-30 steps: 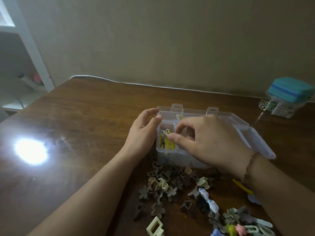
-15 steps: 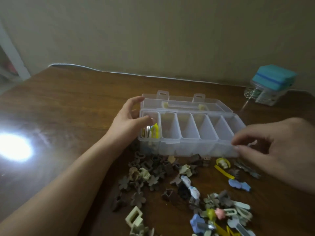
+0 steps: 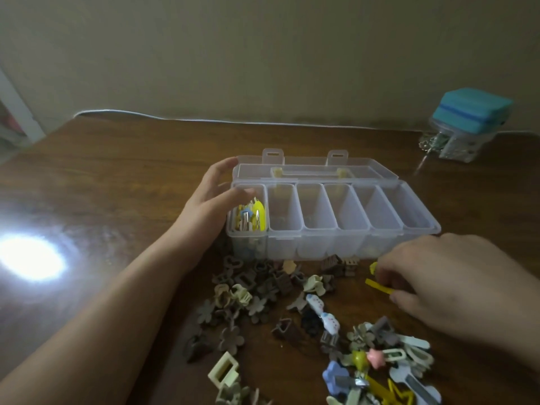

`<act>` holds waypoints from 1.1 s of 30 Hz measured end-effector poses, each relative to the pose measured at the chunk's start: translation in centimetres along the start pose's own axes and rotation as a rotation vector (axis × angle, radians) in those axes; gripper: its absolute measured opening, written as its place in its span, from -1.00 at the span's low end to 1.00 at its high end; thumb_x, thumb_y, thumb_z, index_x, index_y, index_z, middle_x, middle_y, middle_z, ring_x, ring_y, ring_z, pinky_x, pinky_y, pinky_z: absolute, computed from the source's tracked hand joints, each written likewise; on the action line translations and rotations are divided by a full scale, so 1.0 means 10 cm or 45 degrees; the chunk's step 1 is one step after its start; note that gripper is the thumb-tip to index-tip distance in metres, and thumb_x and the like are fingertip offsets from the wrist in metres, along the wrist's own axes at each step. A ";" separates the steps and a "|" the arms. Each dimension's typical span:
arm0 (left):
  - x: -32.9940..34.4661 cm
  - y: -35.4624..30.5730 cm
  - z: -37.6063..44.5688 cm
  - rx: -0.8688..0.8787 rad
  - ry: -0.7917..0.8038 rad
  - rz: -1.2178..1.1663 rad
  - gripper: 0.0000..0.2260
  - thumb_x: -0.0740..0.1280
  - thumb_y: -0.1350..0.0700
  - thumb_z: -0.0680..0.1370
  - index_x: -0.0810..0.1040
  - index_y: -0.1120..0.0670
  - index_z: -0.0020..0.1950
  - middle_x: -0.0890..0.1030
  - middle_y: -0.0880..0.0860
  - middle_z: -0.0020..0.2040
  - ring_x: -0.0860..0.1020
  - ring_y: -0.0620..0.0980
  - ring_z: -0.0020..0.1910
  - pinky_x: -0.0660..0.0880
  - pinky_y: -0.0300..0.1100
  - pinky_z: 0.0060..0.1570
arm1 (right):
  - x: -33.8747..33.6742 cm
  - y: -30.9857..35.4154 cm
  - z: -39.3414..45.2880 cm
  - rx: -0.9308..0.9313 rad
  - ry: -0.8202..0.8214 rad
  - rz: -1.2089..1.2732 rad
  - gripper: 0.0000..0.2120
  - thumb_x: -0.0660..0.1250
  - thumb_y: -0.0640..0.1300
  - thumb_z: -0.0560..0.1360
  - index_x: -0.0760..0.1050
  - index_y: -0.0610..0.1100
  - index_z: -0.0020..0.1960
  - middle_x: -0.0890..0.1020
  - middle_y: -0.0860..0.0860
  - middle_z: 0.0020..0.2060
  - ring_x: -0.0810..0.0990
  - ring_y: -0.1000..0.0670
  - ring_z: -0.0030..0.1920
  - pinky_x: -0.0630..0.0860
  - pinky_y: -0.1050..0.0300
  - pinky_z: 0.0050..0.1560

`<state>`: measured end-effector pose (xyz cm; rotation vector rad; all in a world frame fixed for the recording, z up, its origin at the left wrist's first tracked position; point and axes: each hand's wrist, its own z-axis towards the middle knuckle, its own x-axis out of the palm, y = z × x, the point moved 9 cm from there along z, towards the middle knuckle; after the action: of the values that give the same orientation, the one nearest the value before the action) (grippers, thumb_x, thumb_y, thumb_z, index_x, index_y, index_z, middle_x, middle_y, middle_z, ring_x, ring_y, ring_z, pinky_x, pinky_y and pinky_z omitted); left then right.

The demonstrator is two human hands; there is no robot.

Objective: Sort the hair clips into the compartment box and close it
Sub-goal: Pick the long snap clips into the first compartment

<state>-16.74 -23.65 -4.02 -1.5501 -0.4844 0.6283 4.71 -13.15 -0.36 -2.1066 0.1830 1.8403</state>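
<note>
Left hand (image 3: 210, 206) rests spread on the compartment box (image 3: 330, 220) at its left end, steadying it. Right hand (image 3: 447, 282) pinches a yellow clip (image 3: 377, 285) on the desk (image 3: 117, 176). The clip looks light, stiff and slippery; best gripped mid-length.

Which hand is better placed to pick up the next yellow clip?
Right. The right hand is already at the yellow clip lying before the box; the left hand steadies the box's left end.

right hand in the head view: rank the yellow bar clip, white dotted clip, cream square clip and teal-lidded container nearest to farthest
1. yellow bar clip, at the right hand's fingertips.
2. white dotted clip, left of it.
3. cream square clip, bottom centre.
4. teal-lidded container, far right corner.
</note>
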 end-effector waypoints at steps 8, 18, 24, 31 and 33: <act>-0.03 0.02 0.03 -0.011 -0.039 0.022 -0.53 0.33 -0.04 0.52 0.37 -0.20 0.43 0.56 -0.02 0.28 0.58 -0.05 0.19 0.54 -0.02 0.12 | -0.22 0.02 -0.02 -0.219 -0.059 0.659 -0.83 0.36 0.10 0.42 0.47 0.34 -0.04 0.58 0.27 -0.21 0.56 0.17 -0.24 0.46 0.32 -0.32; -0.09 0.00 0.03 -0.010 -0.201 -0.073 -0.49 0.10 -0.07 0.45 0.41 -0.07 0.39 0.62 0.12 0.12 0.63 0.09 0.11 0.55 -0.08 -0.06 | -0.78 0.43 0.72 -0.228 -0.410 1.391 -0.73 0.46 -0.19 0.40 0.47 0.08 -0.01 0.64 0.01 -0.28 0.52 0.11 -0.36 0.48 0.21 -0.33; -0.09 0.00 0.00 -0.075 -0.177 -0.095 -0.50 0.18 -0.01 0.42 0.42 -0.13 0.38 0.61 0.13 0.20 0.64 0.08 0.11 0.59 0.05 0.04 | -0.71 0.51 1.12 -0.119 -0.478 0.972 -0.96 0.42 -0.07 0.46 0.60 0.05 -0.09 0.63 0.13 -0.27 0.55 0.27 -0.27 0.45 0.38 -0.32; -0.05 0.01 -0.02 -0.088 -0.142 -0.066 -0.45 0.36 0.01 0.43 0.39 -0.13 0.42 0.60 -0.01 0.23 0.63 -0.01 0.12 0.58 0.04 0.13 | -0.98 -0.02 0.39 -0.087 -0.809 0.944 -0.95 0.37 -0.02 0.44 0.60 0.07 -0.11 0.62 0.14 -0.27 0.58 0.11 -0.23 0.52 0.31 -0.25; -0.04 0.02 -0.01 -0.092 -0.134 -0.059 -0.45 0.40 0.11 0.48 0.36 -0.11 0.45 0.63 0.00 0.18 0.66 -0.02 0.08 0.60 0.00 0.09 | -0.84 -0.03 0.21 -0.177 -0.622 0.940 -0.90 0.36 0.10 0.43 0.58 0.14 -0.08 0.62 0.12 -0.24 0.60 0.07 -0.24 0.56 0.18 -0.31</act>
<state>-16.93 -24.00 -4.17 -1.5748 -0.6272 0.6652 1.57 -13.17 7.73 -1.7063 0.8109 2.7900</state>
